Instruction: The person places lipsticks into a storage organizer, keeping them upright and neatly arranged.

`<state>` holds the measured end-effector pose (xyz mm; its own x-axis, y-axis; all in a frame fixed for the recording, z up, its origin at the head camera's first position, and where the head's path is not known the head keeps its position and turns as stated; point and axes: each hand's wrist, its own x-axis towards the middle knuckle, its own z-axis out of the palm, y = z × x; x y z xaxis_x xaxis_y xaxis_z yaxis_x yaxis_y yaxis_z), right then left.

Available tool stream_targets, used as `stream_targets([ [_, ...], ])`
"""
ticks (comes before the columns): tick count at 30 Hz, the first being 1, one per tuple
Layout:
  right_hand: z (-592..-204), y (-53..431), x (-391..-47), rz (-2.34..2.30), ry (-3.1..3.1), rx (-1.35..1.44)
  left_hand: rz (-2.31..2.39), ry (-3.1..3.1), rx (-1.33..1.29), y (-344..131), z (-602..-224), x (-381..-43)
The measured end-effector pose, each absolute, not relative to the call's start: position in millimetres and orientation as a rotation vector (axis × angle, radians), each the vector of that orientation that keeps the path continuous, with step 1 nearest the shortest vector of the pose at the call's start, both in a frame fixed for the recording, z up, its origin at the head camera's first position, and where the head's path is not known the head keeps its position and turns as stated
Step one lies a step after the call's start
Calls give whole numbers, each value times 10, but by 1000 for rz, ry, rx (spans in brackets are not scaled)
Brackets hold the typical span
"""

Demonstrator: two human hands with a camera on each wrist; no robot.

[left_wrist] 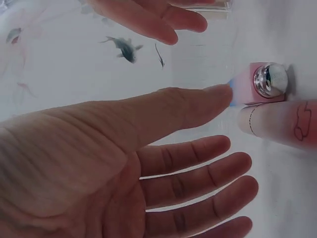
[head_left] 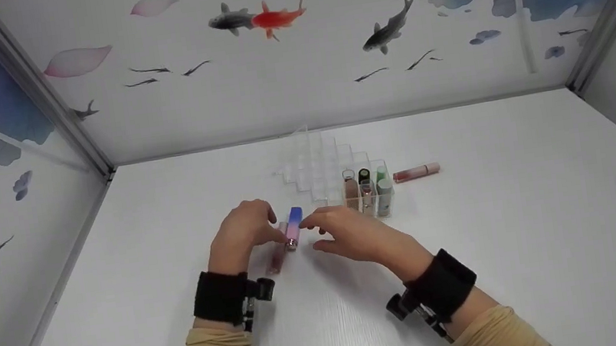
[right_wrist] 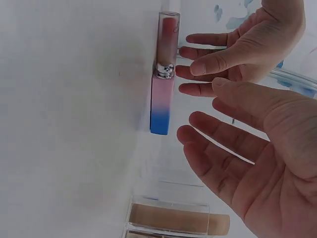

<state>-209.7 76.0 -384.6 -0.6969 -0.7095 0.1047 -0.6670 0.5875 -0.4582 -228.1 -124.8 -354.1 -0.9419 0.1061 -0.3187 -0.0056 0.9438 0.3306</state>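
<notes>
A square lipstick tube [head_left: 294, 224], fading from blue to pink with a silver end, lies on the table between the hands. Against its left side is a pinkish-red lip gloss tube [head_left: 276, 260]. My left hand [head_left: 245, 232] hovers over the pair from the left, fingers loosely extended. In the left wrist view its thumb tip overlaps the lipstick tube [left_wrist: 245, 89]; contact cannot be told. On the other side, my right hand [head_left: 355, 235] has its relaxed fingers close to the lipstick's blue end. The right wrist view shows nothing gripped by the right hand [right_wrist: 262, 153].
Behind the hands stands a clear stepped organizer [head_left: 317, 175], its front right compartments holding several cosmetic bottles [head_left: 384, 195] and tubes. Another lip gloss tube [head_left: 416, 172] lies to its right. Printed panels [head_left: 326, 87] wall the table [head_left: 528, 215] at the back and sides.
</notes>
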Motion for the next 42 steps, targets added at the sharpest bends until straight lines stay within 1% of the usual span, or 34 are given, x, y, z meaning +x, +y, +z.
stream_targets([
  [9,-3940,585,-2045,-813,2649,-1164,507,2528,-115,-1228,-3595,-2297],
  [12,-3970,527,-2050,-864,2639,-1110,541,2463,-122,-1223,-3631,-2324],
  [18,-3987,449,-2053,-1108,2565,-862,538,2436,-18,-1266,-3620,-2329],
  [24,-4004,447,-2079,-1392,2440,-715,548,2455,85,-1321,-3503,-2286],
  [30,-3999,471,-2127,-1635,2315,-605,693,2439,220,-1331,-3447,-2268],
  [34,-3958,487,-2146,-1745,2343,-539,806,2484,319,-1322,-3420,-2250],
  [42,-3842,583,-2179,-1930,2406,-497,995,2606,499,-1266,-3410,-2283],
])
